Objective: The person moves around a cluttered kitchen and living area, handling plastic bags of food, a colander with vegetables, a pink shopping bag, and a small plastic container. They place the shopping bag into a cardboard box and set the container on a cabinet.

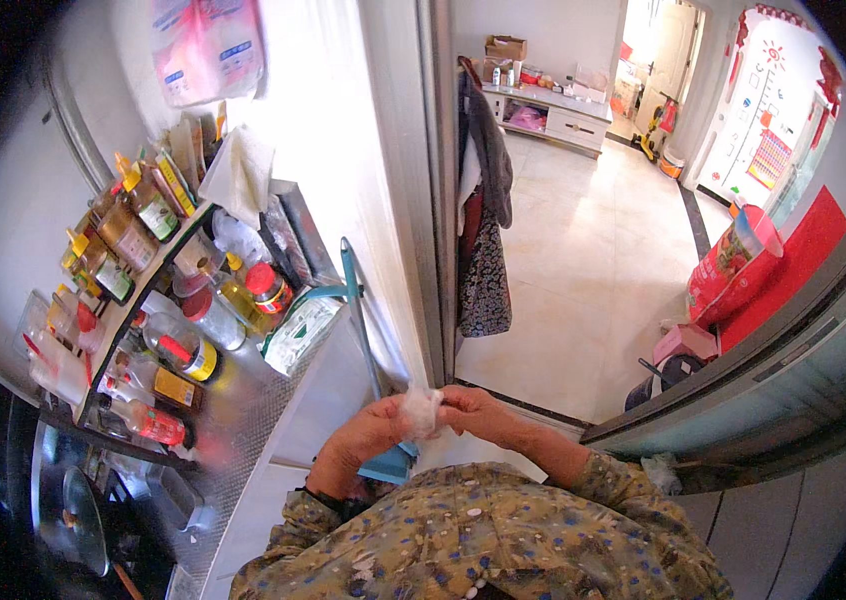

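My left hand point(378, 426) and my right hand point(477, 411) meet in front of my body. Pinched between their fingers is a small crumpled piece of whitish, see-through material point(421, 412), perhaps thin plastic film. The fingers of both hands touch it, and it hides part of my left fingertips. Below and behind my left hand shows a teal dustpan point(387, 466). A teal long-handled tool point(357, 315) leans by the wall beside the counter.
On the left, a metal counter point(243, 427) carries a shelf point(139, 296) with several sauce bottles and jars. A pan lid point(85, 517) lies near the stove. Ahead is a doorway with hanging clothes point(487, 277). A red sack point(734, 262) stands beyond the sliding glass door point(775, 390).
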Demonstrator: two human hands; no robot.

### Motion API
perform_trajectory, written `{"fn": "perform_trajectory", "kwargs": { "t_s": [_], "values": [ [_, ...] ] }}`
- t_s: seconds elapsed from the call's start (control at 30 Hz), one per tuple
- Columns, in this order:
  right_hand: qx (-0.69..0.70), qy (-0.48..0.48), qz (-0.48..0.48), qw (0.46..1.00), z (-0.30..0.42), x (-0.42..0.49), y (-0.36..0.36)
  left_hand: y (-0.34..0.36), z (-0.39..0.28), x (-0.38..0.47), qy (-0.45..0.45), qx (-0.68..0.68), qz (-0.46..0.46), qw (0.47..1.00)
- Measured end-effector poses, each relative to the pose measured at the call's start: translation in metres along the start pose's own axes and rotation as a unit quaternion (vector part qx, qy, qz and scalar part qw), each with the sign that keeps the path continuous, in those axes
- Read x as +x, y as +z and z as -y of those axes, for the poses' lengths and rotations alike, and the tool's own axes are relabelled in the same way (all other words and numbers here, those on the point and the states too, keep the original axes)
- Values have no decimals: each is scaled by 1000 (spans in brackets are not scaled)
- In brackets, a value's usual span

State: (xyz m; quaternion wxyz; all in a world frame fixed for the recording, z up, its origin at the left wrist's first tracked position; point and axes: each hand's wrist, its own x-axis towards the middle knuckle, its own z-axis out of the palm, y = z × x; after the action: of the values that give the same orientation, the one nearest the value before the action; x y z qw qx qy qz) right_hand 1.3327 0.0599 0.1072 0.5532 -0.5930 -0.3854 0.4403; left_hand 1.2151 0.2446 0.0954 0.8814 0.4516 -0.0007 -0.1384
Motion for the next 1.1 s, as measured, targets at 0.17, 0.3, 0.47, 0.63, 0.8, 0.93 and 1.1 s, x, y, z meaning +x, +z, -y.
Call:
{"fn": "perform_trajectory", "kwargs": {
  "t_s": [0.17, 0.3, 0.47, 0.63, 0.8, 0.93, 1.1],
  "values": [
    [-49, -86, 22, 995, 5, -14, -22, 20, -4, 9, -50, 91, 17, 994],
    [-114, -105, 33, 987, -6, -17, -27, 34, -4, 5, -70, 79, -14, 994],
    [-88, -75, -9, 993, -24, -22, -30, 34, 11, 16, -52, 78, -4, 996],
    [83, 0, -13, 997, -34, -24, -21, 27, 25, 33, -42, 24, -29, 998],
    [290, 85, -51, 952, -31, -19, -21, 36, 30, 37, -16, 78, -94, 992],
    [130, 76, -79, 985, -30, -15, -19, 34, 28, 27, 37, 89, -158, 983],
    [50, 68, -99, 991, -27, -6, -10, 25, 28, 16, 77, 93, -166, 979]
  ]
}}
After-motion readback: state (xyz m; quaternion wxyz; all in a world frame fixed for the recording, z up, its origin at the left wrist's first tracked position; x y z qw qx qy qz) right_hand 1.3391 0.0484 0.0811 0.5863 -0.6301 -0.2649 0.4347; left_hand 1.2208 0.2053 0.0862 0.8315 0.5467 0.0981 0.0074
